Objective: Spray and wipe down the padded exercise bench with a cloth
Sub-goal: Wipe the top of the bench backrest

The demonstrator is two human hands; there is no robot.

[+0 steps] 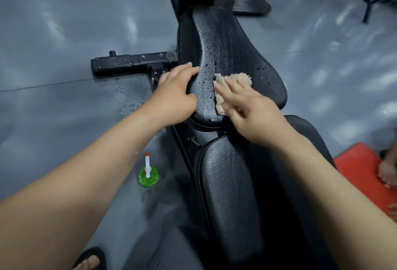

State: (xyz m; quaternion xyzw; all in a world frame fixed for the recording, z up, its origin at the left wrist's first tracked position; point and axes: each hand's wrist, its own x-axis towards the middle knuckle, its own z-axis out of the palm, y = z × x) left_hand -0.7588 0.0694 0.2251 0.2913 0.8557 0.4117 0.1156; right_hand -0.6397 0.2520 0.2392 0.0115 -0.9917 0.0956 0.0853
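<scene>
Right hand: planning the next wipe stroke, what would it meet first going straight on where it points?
Wet seat pad first; beyond that, probably the left hand resting on its edge.

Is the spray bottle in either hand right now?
No, the bottle stands on the floor; the right hand presses the cloth on the pad.

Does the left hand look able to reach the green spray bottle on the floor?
Probably yes: the left hand rests on the edge of the wet pad, and the spray bottle stands on the floor below that forearm, nothing between.
</scene>
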